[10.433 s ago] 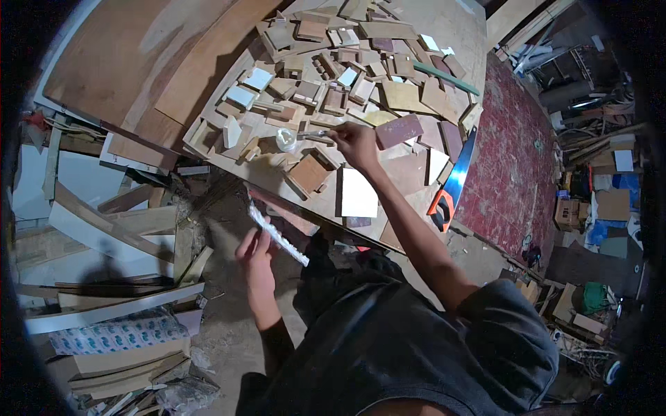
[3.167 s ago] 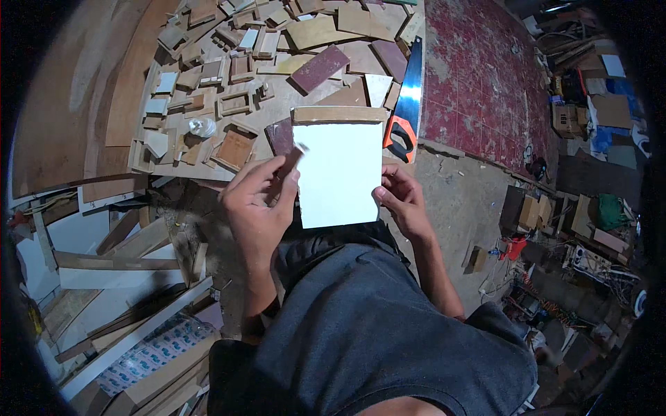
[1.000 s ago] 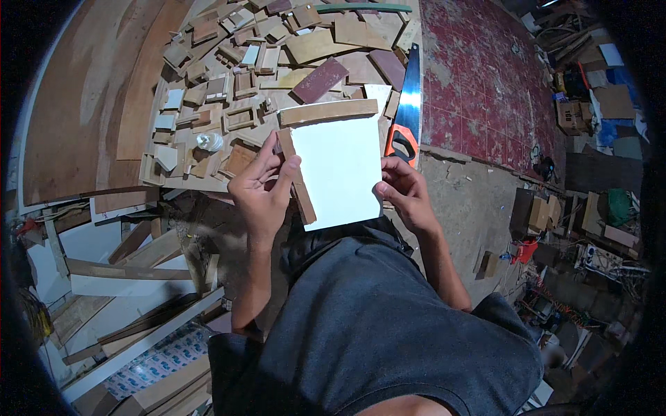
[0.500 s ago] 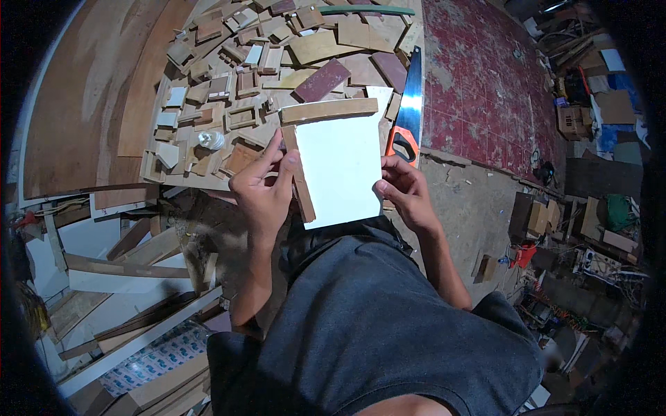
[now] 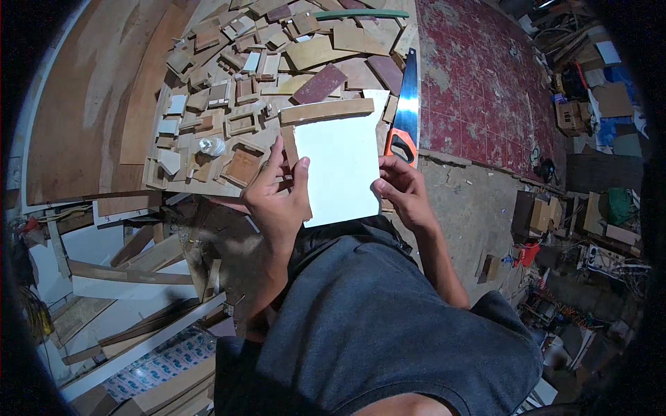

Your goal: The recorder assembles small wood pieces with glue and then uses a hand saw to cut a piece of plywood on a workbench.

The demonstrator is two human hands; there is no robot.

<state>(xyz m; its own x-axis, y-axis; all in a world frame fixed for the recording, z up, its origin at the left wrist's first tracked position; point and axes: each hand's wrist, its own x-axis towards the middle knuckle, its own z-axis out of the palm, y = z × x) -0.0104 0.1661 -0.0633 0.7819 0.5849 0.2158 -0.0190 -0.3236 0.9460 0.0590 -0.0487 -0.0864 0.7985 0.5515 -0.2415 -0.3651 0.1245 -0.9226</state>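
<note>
Barely shifted over the last second: both hands keep the white panel up in front of the chest. Left hand clamps its left edge, thumb on the face, fingers behind. Right hand pinches the right edge. Wooden strip sits along the panel's top edge. Beyond: board littered with wood offcuts, handsaw with orange handle at right.

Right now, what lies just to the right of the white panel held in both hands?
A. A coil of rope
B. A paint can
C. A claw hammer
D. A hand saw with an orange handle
D: a hand saw with an orange handle lies beside the white panel, which the left hand and right hand grip by its side edges.
</note>
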